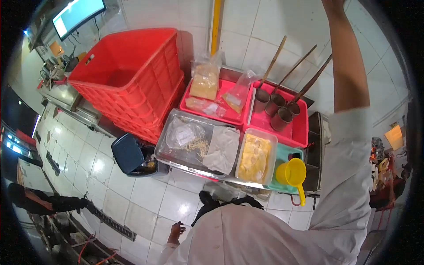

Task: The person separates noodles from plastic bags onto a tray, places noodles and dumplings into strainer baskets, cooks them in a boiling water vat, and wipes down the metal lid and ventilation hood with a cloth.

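Observation:
My left hand (pixel 177 229) hangs low beside my body, above the tiled floor. Its fingers look loosely bent and nothing shows in them. My right arm reaches up along the right side; only the base of my right hand (pixel 334 2) shows at the top edge, with its fingers out of view. In front of me, a metal tray (pixel 161 150) carries a plastic bag (pixel 185 132), pale crumbs or strands and a grey cloth (pixel 222 148). Beside it stands a clear tub of yellow food (pixel 255 158). A yellow dipper (pixel 291 173) rests on a green tray (pixel 282 187).
Stacked red crates (pixel 150 84) stand at left, near a dark bin (pixel 128 154) with its lid tilted. One pink tray (pixel 229 118) holds bagged food (pixel 206 81); another pink tray (pixel 301 134) holds several long-handled metal cups (pixel 281 119). Another person (pixel 42 201) is at far left.

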{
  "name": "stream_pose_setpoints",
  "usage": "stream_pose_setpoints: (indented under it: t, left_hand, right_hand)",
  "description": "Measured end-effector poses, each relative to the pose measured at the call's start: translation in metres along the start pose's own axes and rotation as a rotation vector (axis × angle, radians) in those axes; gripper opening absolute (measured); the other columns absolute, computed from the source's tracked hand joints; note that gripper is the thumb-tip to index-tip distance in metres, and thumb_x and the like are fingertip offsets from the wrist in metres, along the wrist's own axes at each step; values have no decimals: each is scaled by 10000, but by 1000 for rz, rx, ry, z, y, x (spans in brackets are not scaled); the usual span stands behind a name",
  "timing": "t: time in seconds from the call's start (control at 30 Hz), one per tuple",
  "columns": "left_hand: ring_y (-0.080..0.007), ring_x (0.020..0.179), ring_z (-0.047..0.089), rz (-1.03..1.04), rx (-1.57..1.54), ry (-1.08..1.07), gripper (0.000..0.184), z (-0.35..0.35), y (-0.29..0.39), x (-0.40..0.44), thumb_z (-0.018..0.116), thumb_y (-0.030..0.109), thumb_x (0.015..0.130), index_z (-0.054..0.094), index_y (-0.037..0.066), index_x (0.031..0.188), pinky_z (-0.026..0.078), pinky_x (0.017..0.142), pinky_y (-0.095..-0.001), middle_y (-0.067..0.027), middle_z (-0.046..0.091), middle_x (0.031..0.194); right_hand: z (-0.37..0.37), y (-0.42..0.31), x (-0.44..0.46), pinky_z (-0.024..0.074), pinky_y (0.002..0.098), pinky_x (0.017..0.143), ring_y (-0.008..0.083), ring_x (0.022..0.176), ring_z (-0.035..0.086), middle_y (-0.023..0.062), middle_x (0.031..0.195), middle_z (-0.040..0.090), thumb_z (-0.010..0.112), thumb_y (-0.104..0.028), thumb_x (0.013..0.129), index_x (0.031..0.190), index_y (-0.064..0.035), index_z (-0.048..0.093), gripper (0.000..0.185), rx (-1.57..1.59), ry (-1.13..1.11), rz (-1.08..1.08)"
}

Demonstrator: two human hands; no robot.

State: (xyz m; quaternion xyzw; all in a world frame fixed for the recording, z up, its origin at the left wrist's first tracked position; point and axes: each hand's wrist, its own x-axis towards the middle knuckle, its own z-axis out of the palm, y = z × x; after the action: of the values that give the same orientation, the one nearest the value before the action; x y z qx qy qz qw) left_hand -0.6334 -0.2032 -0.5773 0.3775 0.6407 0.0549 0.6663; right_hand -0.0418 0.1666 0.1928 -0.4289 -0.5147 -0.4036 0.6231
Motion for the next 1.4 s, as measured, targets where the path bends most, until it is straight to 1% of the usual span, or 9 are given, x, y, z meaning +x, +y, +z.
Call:
stream_pose_setpoints:
  t: [0.07, 0.1, 0.37, 0.47, 0.67, 0.83, 1.07, 1.2, 1.4]
  left_hand:
    - [-227, 748, 653, 78, 44, -33, 429, 1, 4, -4, 423, 472, 951, 594, 124, 1134, 437, 676, -416, -118, 694, 891]
    - [-204, 708, 642, -342, -181, -6, 404, 3, 9, 11, 431, 450, 954, 596, 131, 1137, 436, 639, -393, -97, 694, 857]
    - [-160, 619, 628, -290, -94, 2, 355, 8, 50, 34, 456, 414, 950, 624, 131, 1084, 420, 532, -333, -75, 685, 799]
    - [-153, 599, 625, -287, 7, 4, 360, 6, 87, 47, 458, 417, 948, 622, 122, 1072, 418, 508, -320, -78, 684, 791]
    - [-163, 587, 627, -69, 68, -70, 319, 20, 129, 68, 462, 366, 954, 612, 102, 1052, 452, 514, -287, -93, 681, 780]
    - [-185, 735, 649, -207, 168, -177, 330, 42, 107, 90, 513, 445, 931, 603, 150, 1049, 449, 672, -382, -64, 684, 820]
    - [-180, 615, 642, -160, 320, -173, 295, 77, 117, 57, 448, 338, 960, 609, 109, 1051, 439, 523, -313, -78, 683, 770]
    - [-180, 609, 638, -122, 310, -139, 300, 99, 107, 39, 477, 343, 941, 608, 94, 1044, 441, 524, -317, -78, 678, 762]
    - [-167, 656, 635, -227, 364, -116, 366, 165, 75, 2, 536, 434, 924, 617, 107, 1066, 445, 602, -340, -81, 673, 805]
  right_hand:
    - [-20, -7, -43, 479, 330, 820, 250, 945, 615, 146, 1068, 656, 627, -146, 824, 1237, -61, 554, 428, 140, -12, 129]
    - [-33, -11, -72, 479, 330, 813, 255, 935, 618, 138, 1063, 665, 643, -150, 814, 1282, -87, 548, 482, 221, -36, 223]
    - [-109, -103, -437, 458, 346, 947, 225, 1072, 590, 117, 1162, 612, 724, -104, 718, 1272, -27, 481, 609, 496, -951, 1219]
    - [-115, -151, -501, 515, 452, 827, 422, 953, 627, 260, 961, 639, 684, -165, 748, 1276, 14, 411, 621, 242, -1201, 1194]
    - [-122, -178, -546, 492, 561, 671, 507, 748, 605, 308, 800, 613, 614, -91, 783, 1305, 30, 284, 629, 91, -1102, 1002]
    - [-128, -174, -578, 500, 528, 710, 492, 828, 611, 312, 873, 611, 601, -75, 791, 1348, 43, 240, 673, 96, -1254, 1094]
    - [-202, -171, -447, 495, 489, 809, 492, 912, 577, 319, 1023, 559, 605, -122, 832, 1289, 42, 363, 542, 341, -769, 1096]
    - [-287, -104, -417, 461, 466, 880, 481, 1037, 524, 324, 1117, 510, 605, -118, 836, 1233, 64, 386, 489, -37, -514, 997]
    - [-343, -10, -449, 463, 440, 850, 432, 1023, 558, 300, 1094, 551, 667, -234, 839, 1199, 36, 417, 515, -26, -754, 986]
